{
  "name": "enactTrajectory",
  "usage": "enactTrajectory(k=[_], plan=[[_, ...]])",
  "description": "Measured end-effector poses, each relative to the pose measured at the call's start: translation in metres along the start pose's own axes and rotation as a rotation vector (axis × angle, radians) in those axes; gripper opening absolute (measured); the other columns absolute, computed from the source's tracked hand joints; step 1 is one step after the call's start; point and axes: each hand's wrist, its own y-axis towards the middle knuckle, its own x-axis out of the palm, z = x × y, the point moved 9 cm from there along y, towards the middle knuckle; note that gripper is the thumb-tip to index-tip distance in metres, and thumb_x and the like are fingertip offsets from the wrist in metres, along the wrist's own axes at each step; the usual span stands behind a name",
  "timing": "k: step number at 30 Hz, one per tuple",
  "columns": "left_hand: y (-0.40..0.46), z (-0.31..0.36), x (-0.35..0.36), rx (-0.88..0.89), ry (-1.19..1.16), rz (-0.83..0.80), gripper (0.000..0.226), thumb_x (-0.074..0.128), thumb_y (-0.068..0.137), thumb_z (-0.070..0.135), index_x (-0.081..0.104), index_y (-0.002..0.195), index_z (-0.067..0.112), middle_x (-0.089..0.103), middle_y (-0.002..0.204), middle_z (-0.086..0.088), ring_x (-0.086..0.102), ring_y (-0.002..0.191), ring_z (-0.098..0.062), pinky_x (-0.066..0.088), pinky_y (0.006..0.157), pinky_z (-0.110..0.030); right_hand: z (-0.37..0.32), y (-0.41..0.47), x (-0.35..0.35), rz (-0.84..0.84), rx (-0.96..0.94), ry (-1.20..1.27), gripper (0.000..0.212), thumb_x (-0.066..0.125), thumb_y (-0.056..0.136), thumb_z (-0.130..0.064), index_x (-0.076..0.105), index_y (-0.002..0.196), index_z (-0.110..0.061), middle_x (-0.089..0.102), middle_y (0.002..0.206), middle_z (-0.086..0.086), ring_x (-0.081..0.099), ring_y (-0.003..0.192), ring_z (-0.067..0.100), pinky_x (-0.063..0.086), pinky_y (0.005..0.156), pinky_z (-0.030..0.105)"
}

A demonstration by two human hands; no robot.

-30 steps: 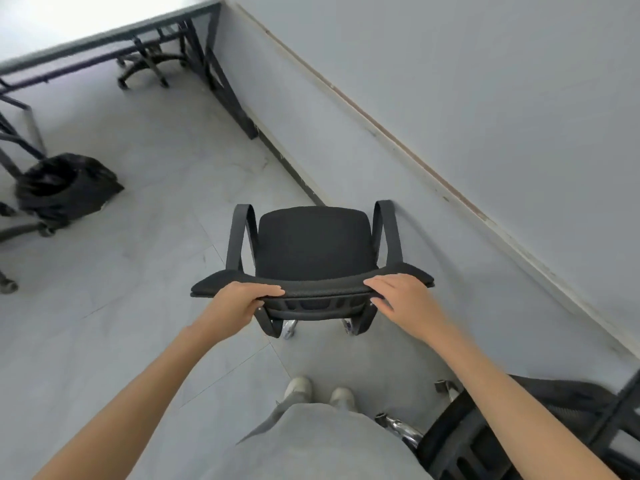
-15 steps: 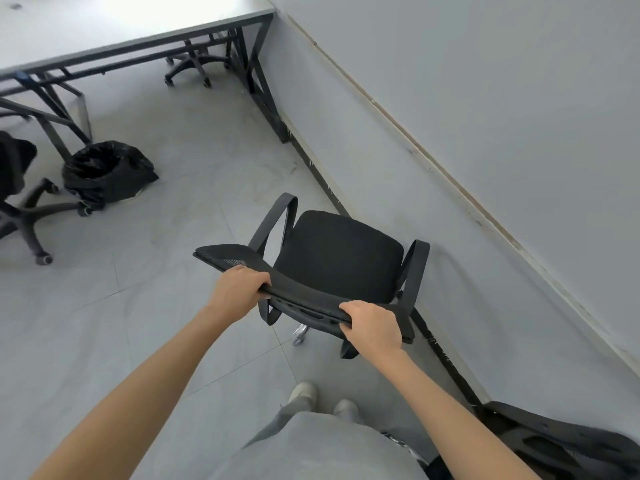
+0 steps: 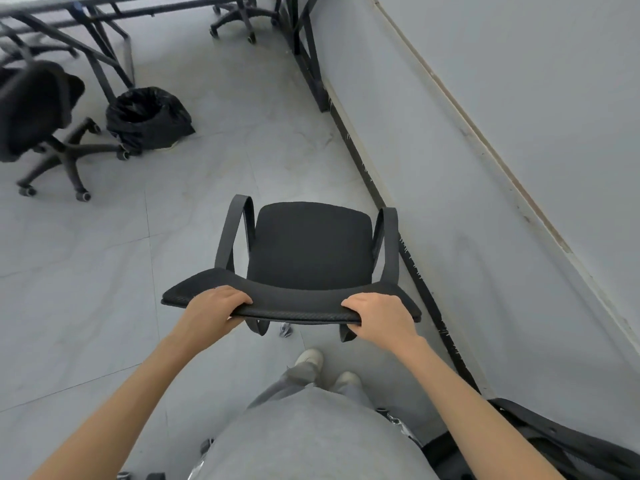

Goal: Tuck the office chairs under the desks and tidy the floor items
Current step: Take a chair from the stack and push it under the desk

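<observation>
Far off to the left of the gripping fingers, a second office chair (image 3: 38, 112) stands out from the desk (image 3: 104, 8), with a black bin bag (image 3: 149, 117) on the floor just beside its base; both sat nearer the frame's edge a second ago, so the view has swung and the person has moved up the room. The left hand (image 3: 214, 308) curls its fingers over the top edge of the backrest (image 3: 291, 303) of the armchair (image 3: 311, 244), thumb tucked under. The chair, skewed half a second ago, now sits square ahead of the fingers, seat pointing away toward the desk end. The right hand (image 3: 381, 317) clamps the same rim likewise, close beside the wall (image 3: 485, 168). Judging by this, the chair is lined up and being wheeled toward the desk, not yet tucked.
</observation>
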Motion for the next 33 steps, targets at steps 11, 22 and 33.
enactTrajectory(k=[11,22,33], plan=[[-0.024,0.009,0.026,-0.325,-0.058,0.011,0.018,0.066,0.076,0.033,0.064,0.093,0.026,0.066,0.092,0.013,0.061,0.091,-0.014,0.039,0.059,-0.025,0.023,0.041,-0.027,0.058,-0.184,-0.186,0.021,0.063,0.063,-0.04,0.068,0.077,-0.025,0.071,0.075,-0.01,0.067,0.069,0.016,0.051,0.047,0.028],[0.009,-0.083,0.001,-0.338,-0.013,-0.066,0.015,0.06,0.08,0.033,0.063,0.095,0.032,0.065,0.095,0.014,0.058,0.093,-0.013,0.038,0.064,-0.026,-0.022,0.102,-0.035,0.14,-0.111,-0.125,0.024,0.063,0.066,-0.037,0.071,0.084,-0.023,0.072,0.08,-0.007,0.067,0.075,0.019,0.052,0.056,0.029],[0.083,-0.216,-0.039,-0.24,0.042,-0.205,0.015,0.056,0.082,0.03,0.062,0.095,0.034,0.063,0.099,0.015,0.056,0.094,-0.013,0.042,0.069,-0.027,-0.073,0.211,-0.041,0.286,0.016,-0.077,0.02,0.072,0.062,-0.034,0.071,0.079,-0.023,0.072,0.072,-0.007,0.067,0.067,0.018,0.048,0.048,0.026]])
